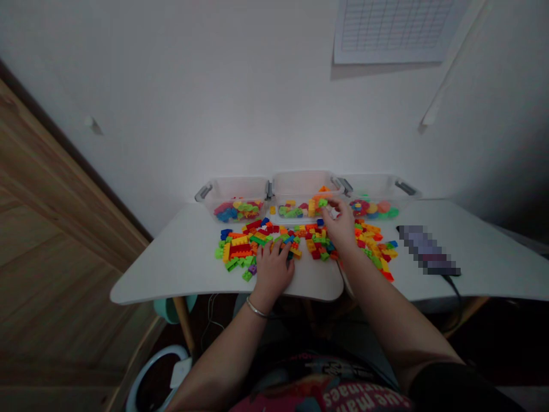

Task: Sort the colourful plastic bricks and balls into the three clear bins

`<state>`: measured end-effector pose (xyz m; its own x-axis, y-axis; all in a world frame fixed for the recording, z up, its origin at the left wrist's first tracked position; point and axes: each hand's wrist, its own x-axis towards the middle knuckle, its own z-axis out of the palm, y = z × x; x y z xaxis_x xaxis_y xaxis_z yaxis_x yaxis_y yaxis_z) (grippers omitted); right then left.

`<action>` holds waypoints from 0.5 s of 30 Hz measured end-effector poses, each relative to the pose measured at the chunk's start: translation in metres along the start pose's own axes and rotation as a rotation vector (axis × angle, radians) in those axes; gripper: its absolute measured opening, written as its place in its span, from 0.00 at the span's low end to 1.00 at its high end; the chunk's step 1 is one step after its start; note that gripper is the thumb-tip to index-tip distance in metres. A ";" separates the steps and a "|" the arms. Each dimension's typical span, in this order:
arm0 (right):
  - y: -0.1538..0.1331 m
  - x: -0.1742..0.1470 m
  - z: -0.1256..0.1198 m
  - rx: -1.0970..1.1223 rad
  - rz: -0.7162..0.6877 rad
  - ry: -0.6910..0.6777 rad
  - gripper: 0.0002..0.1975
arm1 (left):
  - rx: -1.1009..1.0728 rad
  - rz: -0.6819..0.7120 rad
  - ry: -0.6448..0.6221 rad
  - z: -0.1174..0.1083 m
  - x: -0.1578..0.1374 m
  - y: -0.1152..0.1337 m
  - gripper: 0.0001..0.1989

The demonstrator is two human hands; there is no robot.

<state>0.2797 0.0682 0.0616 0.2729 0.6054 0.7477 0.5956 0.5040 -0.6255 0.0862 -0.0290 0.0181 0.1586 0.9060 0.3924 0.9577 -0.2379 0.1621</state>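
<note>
My left hand (pixel 274 269) rests on a spread pile of building bricks (pixel 240 250), its fingers apart and touching the bricks. My right hand (pixel 341 226) is raised at the front of the middle clear plastic bin (pixel 300 186), fingers closed. A small light-green building brick (pixel 322 202) shows at its fingertips. Something small and white (pixel 335 213) also shows by the palm; its kind is too small to tell. Inside the middle bin lie green, yellow, red and orange bricks.
The left clear bin (pixel 240 186) holds blue, red and green pieces. Round coloured pieces fill part of the right bin (pixel 377 184). A blurred-out phone-like device (pixel 429 250) with a cable lies on the right of the white table (pixel 171 257). A wall stands behind the bins.
</note>
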 end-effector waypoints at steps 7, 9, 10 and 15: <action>-0.017 0.055 0.015 -0.129 0.046 0.043 0.12 | 0.011 0.006 0.017 0.001 0.000 -0.001 0.23; -0.019 0.062 0.020 -0.217 0.080 0.023 0.11 | 0.014 0.007 0.020 0.002 0.000 -0.001 0.23; -0.018 0.063 0.023 -0.249 0.093 0.000 0.11 | 0.015 0.008 0.021 0.002 0.000 -0.001 0.23; -0.012 0.058 0.031 -0.325 0.112 -0.125 0.13 | 0.012 0.007 0.014 0.001 0.001 -0.001 0.23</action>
<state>0.2655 0.1165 0.1053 0.2677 0.7261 0.6333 0.7818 0.2205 -0.5832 0.0859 -0.0279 0.0176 0.1623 0.8992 0.4064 0.9594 -0.2402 0.1482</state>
